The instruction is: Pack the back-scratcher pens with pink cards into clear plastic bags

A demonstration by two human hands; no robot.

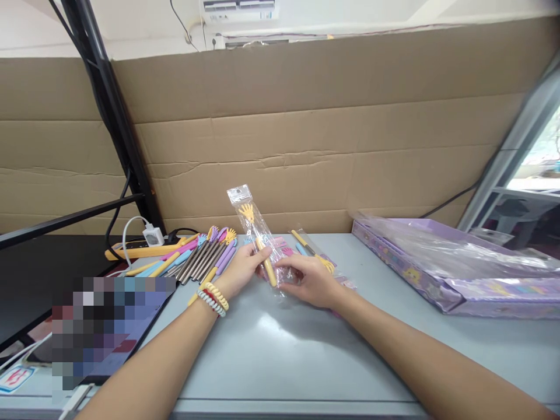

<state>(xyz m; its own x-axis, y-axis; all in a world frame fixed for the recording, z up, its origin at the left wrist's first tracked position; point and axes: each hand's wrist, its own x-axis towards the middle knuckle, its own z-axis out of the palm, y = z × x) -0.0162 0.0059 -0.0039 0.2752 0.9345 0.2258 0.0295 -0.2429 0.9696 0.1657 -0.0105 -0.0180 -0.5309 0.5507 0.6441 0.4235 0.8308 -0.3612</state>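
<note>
My left hand (245,265) is closed on a yellow back scratcher (268,269) inside a clear plastic bag (239,194). The scratcher's hand-shaped end points up and away from me, and the bag's hanging strip is at the top. My right hand (312,281) has its thumb and fingers bent around the bag's lower right side, beside the handle. Behind my hands lie more bagged back scratchers (324,263), partly hidden. To the left is a pile of loose back scratchers (203,256) with metal rods and coloured handles.
At the right stands a purple box (406,280) with clear plastic bags (441,248) in it. A yellow power strip (131,251) with a white charger (153,235) is at the back left. A pixelated patch covers a dark-edged device on the near left. Cardboard (306,151) walls the back.
</note>
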